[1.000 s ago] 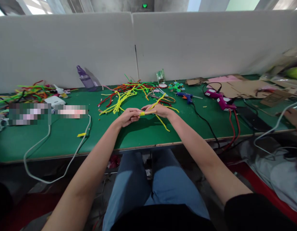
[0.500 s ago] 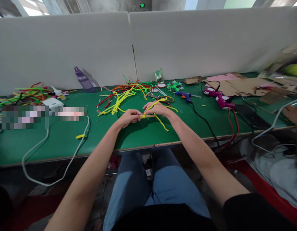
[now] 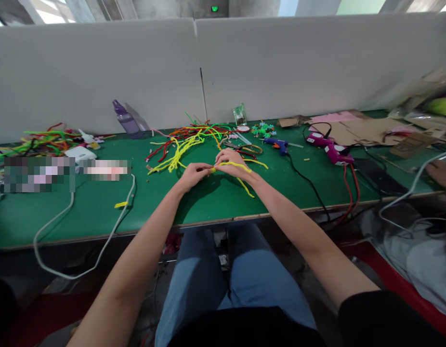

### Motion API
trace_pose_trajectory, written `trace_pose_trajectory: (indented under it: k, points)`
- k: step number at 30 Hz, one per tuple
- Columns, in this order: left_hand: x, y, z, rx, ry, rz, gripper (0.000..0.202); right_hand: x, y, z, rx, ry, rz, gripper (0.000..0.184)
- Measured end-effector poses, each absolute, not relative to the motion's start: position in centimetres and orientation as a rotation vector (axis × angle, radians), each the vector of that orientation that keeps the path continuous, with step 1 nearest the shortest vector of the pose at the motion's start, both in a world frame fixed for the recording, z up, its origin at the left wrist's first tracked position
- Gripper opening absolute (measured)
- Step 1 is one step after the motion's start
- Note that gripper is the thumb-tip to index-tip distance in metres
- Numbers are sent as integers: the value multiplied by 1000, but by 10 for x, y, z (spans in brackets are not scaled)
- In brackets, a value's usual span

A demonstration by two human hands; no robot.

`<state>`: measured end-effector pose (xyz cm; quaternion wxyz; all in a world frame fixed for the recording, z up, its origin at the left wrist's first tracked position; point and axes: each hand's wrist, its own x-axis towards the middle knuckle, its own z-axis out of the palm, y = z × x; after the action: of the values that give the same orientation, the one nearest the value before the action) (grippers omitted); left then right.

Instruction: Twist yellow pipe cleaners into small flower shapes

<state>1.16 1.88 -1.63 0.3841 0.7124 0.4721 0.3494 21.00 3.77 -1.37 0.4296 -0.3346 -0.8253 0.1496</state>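
Note:
Fingertips of my left hand (image 3: 194, 176) pinch the coiled end of a yellow pipe cleaner (image 3: 234, 165) above the green table. Close against it, my right hand (image 3: 230, 161) is closed on the same pipe cleaner, whose free length lies back over the hand toward the wrist. Part of the coil is hidden by the fingers. Another yellow pipe cleaner (image 3: 245, 187) lies on the table below my right wrist. Beyond my hands spreads a heap of yellow pipe cleaners (image 3: 183, 152) with red, orange and green ones. Scissors (image 3: 250, 150) lie just past my right hand.
A blue glue gun (image 3: 280, 146) with a black cord and magenta devices (image 3: 336, 153) lie to the right. A purple bottle (image 3: 126, 120) leans on the white partition (image 3: 100, 72). A white cable (image 3: 111, 231) loops over the table edge at left. Another person's hand (image 3: 441, 172) shows at far right.
The free length of the yellow pipe cleaner has swung from beyond my right hand to over its back and wrist. My right hand has turned slightly, uncovering the scissors.

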Motion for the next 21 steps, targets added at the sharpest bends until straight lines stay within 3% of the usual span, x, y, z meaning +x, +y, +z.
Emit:
trace_pose_trajectory:
  k: [21]
  points:
    - [14,20,-11,1435,1088,1267,30,209,36,-14,-684,-2006,50,12]
